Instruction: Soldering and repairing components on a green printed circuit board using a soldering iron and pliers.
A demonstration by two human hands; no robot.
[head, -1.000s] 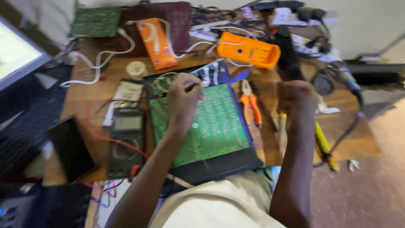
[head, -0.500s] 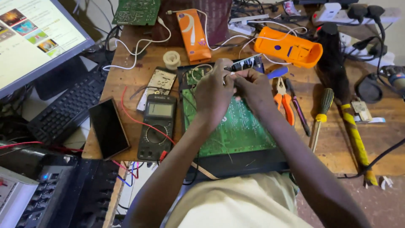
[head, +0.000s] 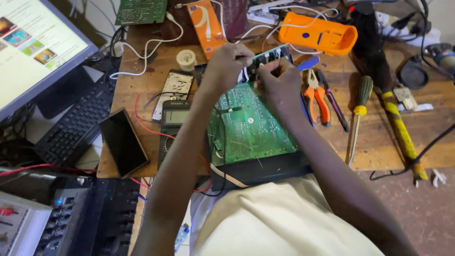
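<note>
— What were the fingers doing?

— Both hands met at the far edge of the green circuit board (head: 249,125). The left hand (head: 226,64) had its fingers (head: 242,53) pinched on something small there; I could not tell what. The right hand (head: 279,80) was curled with its fingers pressed against the same edge, though whether they gripped anything I could not tell.

— And the board itself?

— It lay flat in a black casing (head: 265,170) at the near side of the wooden tabletop (head: 379,142), between a multimeter (head: 173,123) on its left and orange-handled pliers (head: 316,95) on its right.

— Farther out?

— A screwdriver (head: 358,114) lay beyond the pliers, a black phone (head: 122,142) left of the multimeter, and an orange plastic housing (head: 317,33) behind the hands.
</note>
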